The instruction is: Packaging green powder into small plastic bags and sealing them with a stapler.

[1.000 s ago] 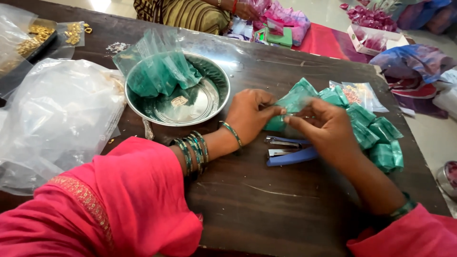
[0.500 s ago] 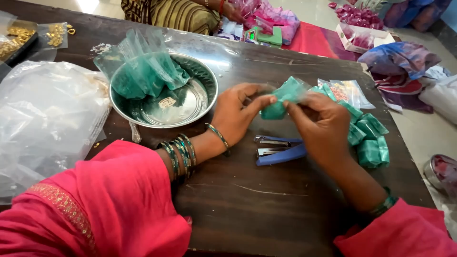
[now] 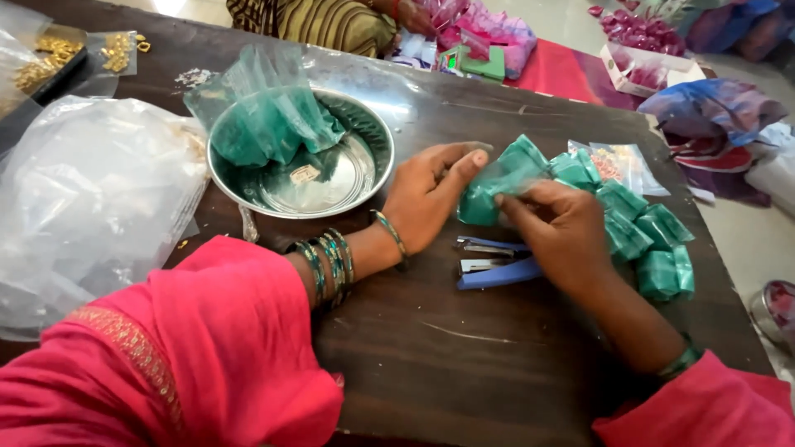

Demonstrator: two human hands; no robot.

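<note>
Both hands hold one small green plastic packet (image 3: 497, 186) just above the dark wooden table (image 3: 464, 364). My left hand (image 3: 431, 199) pinches its left end with thumb and fingers. My right hand (image 3: 563, 228) grips its right side. A blue stapler (image 3: 493, 265) lies on the table directly below my hands. To the right lies a pile of several folded green packets (image 3: 642, 228). A steel bowl (image 3: 364, 178) to the left holds a clear bag of green material (image 3: 265, 124).
A large crumpled clear plastic bag (image 3: 91, 199) covers the table's left side. Small bags of golden pieces (image 3: 120, 54) lie at the far left corner. Another person in striped cloth (image 3: 331, 21) sits across, beside pink packets (image 3: 489, 29). Cloth bundles (image 3: 712, 116) lie right of the table.
My hands and the green packet stay together over the stapler. My left thumb and fingers have shifted along the packet's left end; the view has moved slightly.
</note>
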